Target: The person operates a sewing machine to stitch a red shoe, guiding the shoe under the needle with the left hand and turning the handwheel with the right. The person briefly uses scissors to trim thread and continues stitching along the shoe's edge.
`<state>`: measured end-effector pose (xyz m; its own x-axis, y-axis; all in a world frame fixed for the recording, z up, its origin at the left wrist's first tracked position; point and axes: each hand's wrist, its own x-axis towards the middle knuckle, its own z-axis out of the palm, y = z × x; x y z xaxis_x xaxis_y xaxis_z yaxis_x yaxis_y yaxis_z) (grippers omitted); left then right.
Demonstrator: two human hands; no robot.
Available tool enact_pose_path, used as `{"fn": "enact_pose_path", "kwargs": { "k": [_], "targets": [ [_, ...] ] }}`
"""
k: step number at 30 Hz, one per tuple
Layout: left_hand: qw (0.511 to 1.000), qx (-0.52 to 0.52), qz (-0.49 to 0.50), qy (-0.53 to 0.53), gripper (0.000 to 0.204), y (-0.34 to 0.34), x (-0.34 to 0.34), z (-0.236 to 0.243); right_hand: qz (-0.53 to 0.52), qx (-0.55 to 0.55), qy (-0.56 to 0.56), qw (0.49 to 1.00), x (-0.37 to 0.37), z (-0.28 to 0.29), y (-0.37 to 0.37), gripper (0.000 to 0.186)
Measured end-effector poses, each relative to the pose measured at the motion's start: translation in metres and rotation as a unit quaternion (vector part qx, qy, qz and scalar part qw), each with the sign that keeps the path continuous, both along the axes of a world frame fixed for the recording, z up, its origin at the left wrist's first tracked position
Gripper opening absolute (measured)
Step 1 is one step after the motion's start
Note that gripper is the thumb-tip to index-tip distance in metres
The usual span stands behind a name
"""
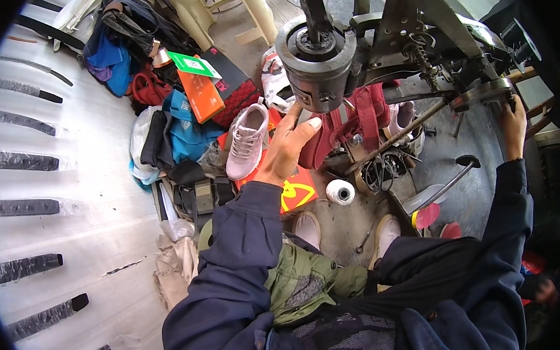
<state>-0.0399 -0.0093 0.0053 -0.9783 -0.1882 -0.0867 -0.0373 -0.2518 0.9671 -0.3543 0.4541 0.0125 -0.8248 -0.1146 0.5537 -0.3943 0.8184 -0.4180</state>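
A dark metal sewing machine with a round, cylinder-like head (317,73) stands in front of me. Beneath that head hangs a maroon fabric bag (369,116) with straps. My left hand (286,149) is at the bag's left edge, thumb over it; the other fingers are partly hidden by the machine head. Over on the right, my right hand (514,129) is closed on the rim of the machine's hand wheel (482,95). The stitching point is out of sight behind the head.
Left of my left hand lie a pink sneaker (248,141), an orange box (201,92) and a blue bag (187,126). A white thread spool (340,192) stands on the floor near my shoes. A cream stool (221,12) is at the back. A hammer-like metal rod (449,187) is at right.
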Motion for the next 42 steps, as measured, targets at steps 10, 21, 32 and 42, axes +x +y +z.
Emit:
{"fn": "enact_pose_path", "kwargs": {
  "k": [10, 21, 32, 42],
  "targets": [
    [0.979, -0.084, 0.047, 0.181, 0.082, -0.003, -0.01, -0.008, 0.117, -0.097, -0.424, 0.893, 0.07, -0.063, -0.061, 0.018],
    [0.989, 0.026, 0.11, 0.094, 0.046, 0.024, 0.005, -0.012, 0.159, -0.128, -0.445, 0.872, 0.1, -0.012, -0.099, 0.022],
    [0.992, 0.027, 0.104, 0.067, 0.042, 0.022, 0.005, -0.012, 0.047, -0.114, -0.172, 0.977, 0.006, 0.013, -0.001, 0.01],
    [0.99, -0.012, 0.117, 0.081, 0.04, 0.022, 0.002, -0.013, 0.16, -0.077, -0.45, 0.875, 0.083, -0.026, -0.073, 0.026]
  ]
}}
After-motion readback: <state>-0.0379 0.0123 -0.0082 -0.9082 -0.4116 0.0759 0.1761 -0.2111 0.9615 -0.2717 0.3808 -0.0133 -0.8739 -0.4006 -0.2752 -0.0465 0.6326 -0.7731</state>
